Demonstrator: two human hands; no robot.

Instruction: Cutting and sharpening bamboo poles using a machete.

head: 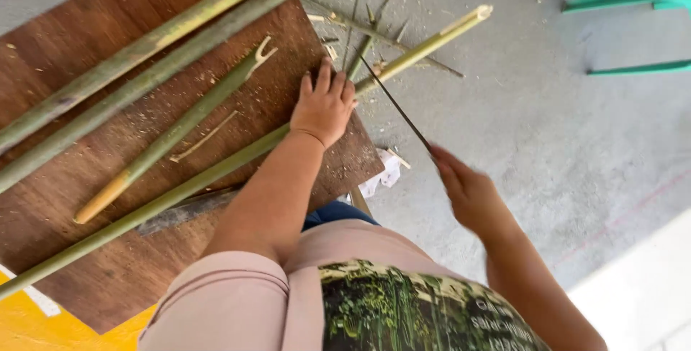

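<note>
Head view: left hand (325,105) flat on bamboo pole (180,192) at board edge (363,151); right hand (468,191) pinches thin strip (396,105).

green bamboo poles (180,185), brown wooden board (65,200), grey floor (547,128)

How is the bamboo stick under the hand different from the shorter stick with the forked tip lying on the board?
The long bamboo pole is pinned under the left hand and juts past the wooden board over the floor; the shorter forked stick lies untouched, wholly on the board. The pole's far end is cut square, while the forked stick's end is split into prongs. The pole is green throughout; the forked stick turns yellow at its near end. Both are slim bamboo lying at a similar slant.
</note>
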